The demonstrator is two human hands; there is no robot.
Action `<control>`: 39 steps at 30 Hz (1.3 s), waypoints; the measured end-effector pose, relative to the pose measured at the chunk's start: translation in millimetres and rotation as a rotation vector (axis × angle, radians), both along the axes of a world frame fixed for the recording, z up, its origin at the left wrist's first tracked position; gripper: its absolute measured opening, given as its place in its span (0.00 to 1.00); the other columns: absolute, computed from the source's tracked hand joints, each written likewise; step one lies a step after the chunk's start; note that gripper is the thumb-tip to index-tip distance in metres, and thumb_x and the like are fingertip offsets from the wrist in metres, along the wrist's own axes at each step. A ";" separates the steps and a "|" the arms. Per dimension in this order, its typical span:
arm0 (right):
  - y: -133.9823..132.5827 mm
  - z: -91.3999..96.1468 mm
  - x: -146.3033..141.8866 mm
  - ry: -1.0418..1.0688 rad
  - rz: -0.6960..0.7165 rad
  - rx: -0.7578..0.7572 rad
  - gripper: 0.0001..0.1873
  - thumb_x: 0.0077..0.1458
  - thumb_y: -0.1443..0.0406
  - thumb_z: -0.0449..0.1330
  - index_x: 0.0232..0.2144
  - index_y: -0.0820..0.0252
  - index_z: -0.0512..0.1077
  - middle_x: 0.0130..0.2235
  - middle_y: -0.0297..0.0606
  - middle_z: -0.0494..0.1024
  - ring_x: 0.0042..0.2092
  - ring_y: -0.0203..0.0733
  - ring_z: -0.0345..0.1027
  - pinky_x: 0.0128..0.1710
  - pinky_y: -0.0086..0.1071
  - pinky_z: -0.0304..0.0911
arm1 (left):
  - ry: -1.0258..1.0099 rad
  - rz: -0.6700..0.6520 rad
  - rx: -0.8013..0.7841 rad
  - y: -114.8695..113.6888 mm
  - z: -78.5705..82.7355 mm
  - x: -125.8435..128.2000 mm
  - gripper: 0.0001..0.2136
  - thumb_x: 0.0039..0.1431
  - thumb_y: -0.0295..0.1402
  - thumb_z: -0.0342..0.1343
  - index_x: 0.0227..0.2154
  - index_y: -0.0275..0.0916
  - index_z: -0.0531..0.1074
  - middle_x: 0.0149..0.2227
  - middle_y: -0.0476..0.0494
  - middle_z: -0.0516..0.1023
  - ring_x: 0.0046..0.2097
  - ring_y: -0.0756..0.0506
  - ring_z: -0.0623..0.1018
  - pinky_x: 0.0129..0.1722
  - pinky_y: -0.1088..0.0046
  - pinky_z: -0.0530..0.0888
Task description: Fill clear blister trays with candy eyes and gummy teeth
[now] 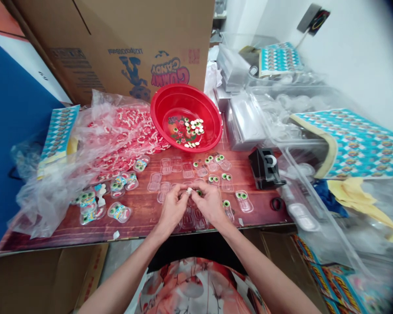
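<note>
My left hand (174, 201) and my right hand (210, 201) meet over the front of the table, fingertips pinched together. Between them is a small whitish eyeball candy (189, 190), partly covered by the fingers. Under and around the hands lie clear plastic blister trays (164, 192), some bare. Others hold pairs of green eyeball candies (226, 177), and one such filled tray (244, 201) lies to the right. Beyond the hands, a red basin (157, 117) contains loose eyeball candies (194, 127), some white side up.
Left are red-and-white candies (124, 135) under a plastic bag (55, 196), and labelled filled packs (119, 212). A black tape dispenser (263, 170) and tape roll (277, 203) sit right. Clear bins (301, 152) and sticker sheets (356, 135) crowd the far right; a carton (118, 26) stands behind.
</note>
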State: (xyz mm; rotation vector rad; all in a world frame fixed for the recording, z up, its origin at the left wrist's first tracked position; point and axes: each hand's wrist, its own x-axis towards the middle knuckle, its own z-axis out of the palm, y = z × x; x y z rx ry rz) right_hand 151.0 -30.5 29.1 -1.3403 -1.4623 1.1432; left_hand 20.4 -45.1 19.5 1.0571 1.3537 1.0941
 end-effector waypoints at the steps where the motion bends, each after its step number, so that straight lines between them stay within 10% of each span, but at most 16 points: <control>1: 1.1 -1.0 0.2 0.070 0.005 -0.054 0.10 0.51 0.67 0.59 0.35 0.58 0.80 0.33 0.37 0.82 0.31 0.39 0.73 0.33 0.32 0.68 | -0.049 0.000 -0.029 0.3 1.0 0.0 0.08 0.55 0.36 0.58 0.35 0.38 0.73 0.27 0.50 0.77 0.28 0.48 0.76 0.31 0.73 0.73; 11: 11.1 6.8 5.1 0.412 0.054 -0.356 0.09 0.44 0.62 0.66 0.29 0.61 0.76 0.24 0.32 0.77 0.23 0.35 0.68 0.22 0.27 0.66 | -0.044 -0.073 -0.028 -4.2 6.5 -5.9 0.08 0.60 0.37 0.55 0.36 0.37 0.72 0.26 0.51 0.75 0.28 0.50 0.76 0.30 0.75 0.72; 23: 3.9 -4.8 -1.2 0.161 0.038 -0.143 0.09 0.52 0.66 0.58 0.34 0.59 0.77 0.34 0.38 0.80 0.29 0.39 0.73 0.29 0.32 0.70 | 0.308 -0.143 0.100 -3.6 14.9 -19.0 0.11 0.63 0.37 0.54 0.41 0.39 0.78 0.42 0.44 0.82 0.44 0.45 0.79 0.47 0.71 0.71; 30: -3.9 5.5 2.6 -0.168 0.182 0.278 0.16 0.58 0.73 0.54 0.43 0.57 0.78 0.42 0.40 0.82 0.43 0.42 0.75 0.46 0.36 0.67 | 0.159 -0.239 0.013 2.4 2.2 -25.8 0.11 0.60 0.35 0.53 0.42 0.37 0.75 0.32 0.48 0.78 0.25 0.51 0.72 0.28 0.75 0.70; 39: -2.3 9.5 -1.1 -0.128 0.135 0.218 0.14 0.54 0.73 0.54 0.38 0.58 0.78 0.37 0.38 0.80 0.39 0.41 0.73 0.42 0.33 0.66 | 0.424 -0.084 0.181 -7.7 9.1 -10.3 0.12 0.61 0.30 0.50 0.43 0.38 0.76 0.39 0.44 0.82 0.38 0.47 0.79 0.42 0.71 0.73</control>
